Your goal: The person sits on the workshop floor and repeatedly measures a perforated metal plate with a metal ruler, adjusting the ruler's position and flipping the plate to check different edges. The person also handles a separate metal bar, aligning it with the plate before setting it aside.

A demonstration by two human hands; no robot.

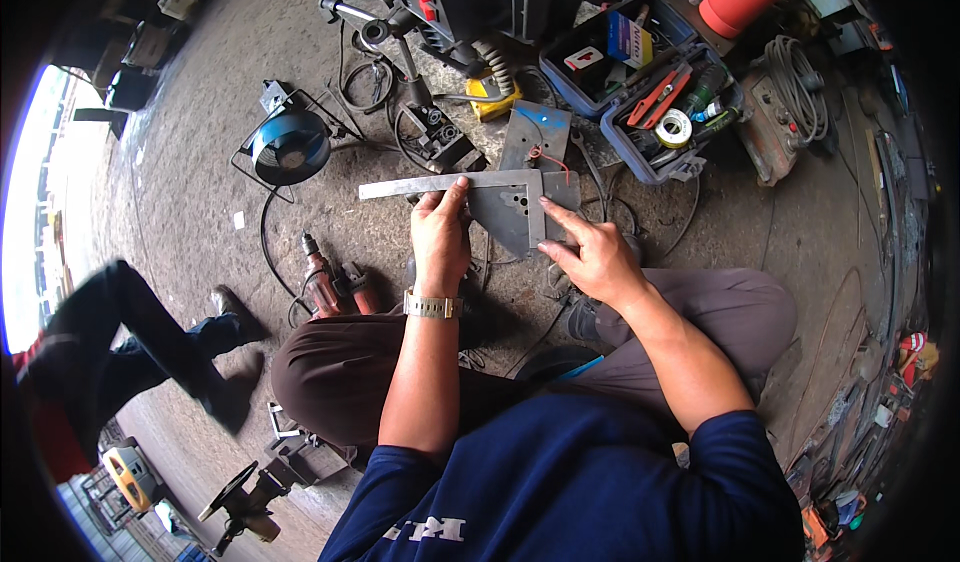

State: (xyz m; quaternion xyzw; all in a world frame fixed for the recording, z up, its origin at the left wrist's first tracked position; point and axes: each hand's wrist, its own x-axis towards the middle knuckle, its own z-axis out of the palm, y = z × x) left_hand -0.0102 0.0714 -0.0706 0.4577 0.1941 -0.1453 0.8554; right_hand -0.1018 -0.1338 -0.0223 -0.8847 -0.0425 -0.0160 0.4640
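Square (495, 179): L-shaped, bare metal; lies over the plate, with the blade (395, 190) running out past the plate to the left and the leg (536, 220) pointing toward the body.
Plate (500, 220): dark and flat, with small holes showing inside the corner of the square; sits partly beneath blade and leg.
Left hand (438, 240): grasps the blade, with thumb on top and other fingers curled below.
Right hand (605, 262): touches the leg, with index finger extended near the corner and thumb near the free end; cannot tell whether clasping anything underneath.
Blade support: carry the overhang lightly from below; avoid lifting, as likely to tip the leg off the plate.
Leg pressure: press evenly at both contact points; avoid pushing sideways, as likely to swing the square.
Seating: check for full contact along the leg; cannot tell from this view.
Sighting: look straight down over the corner, with fingers clear of the inner edges.
Red wire (538, 152): lies just beyond the corner, by the blue-marked plate (540, 119); keep out from under the square.
Spanner (590, 166): rests between the plates and the toolbox (617, 140); guard against knocking.
Drill (320, 282): lies on the floor (215, 187), left of the left hand; leave undisturbed.
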